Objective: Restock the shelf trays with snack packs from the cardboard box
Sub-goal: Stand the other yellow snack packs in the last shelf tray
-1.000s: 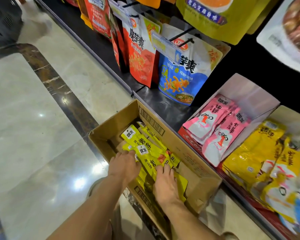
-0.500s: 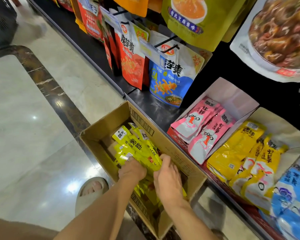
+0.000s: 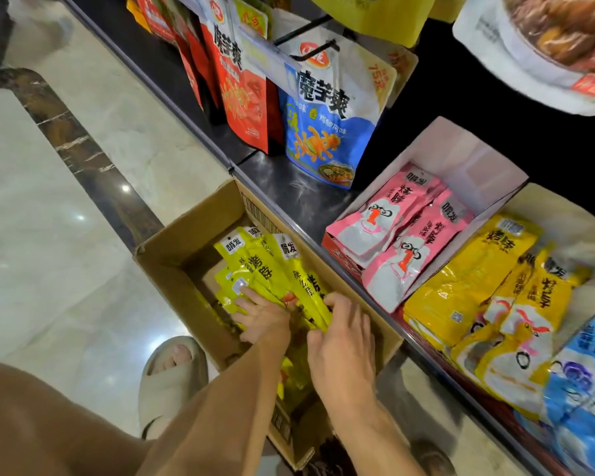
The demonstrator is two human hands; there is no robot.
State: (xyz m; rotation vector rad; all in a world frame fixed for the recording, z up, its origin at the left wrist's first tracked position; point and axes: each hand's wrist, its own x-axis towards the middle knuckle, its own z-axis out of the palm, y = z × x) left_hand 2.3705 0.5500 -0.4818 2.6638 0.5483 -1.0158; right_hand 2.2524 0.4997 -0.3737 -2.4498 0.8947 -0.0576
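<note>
Yellow-green packs point(image 3: 255, 266) sit between both hands inside the cardboard box point(image 3: 172, 280). The left hand point(image 3: 261, 319) grips the left side of the bundle, and the right hand point(image 3: 340, 334) curls over its right edge. The long axis of the packs points away from the person. The shelf trays point(image 3: 461, 156) lie to the right and higher, nearer to the right hand.

- You had a pale, polished stone floor point(image 3: 49, 269) under you, cream with faint grey veins.
- A dark brown veined band point(image 3: 83, 149) ran across it and bent at the upper left.
- Small bright spots of lamp light point(image 3: 126, 188) shone on the band and on the pale stone near it.
- To your right ran a low dark metal shelf point(image 3: 289, 197), its top scuffed and dully shining.
- Behind it the back panel point(image 3: 478, 97) was black, with black wire hooks point(image 3: 303, 27) jutting out above.
</note>
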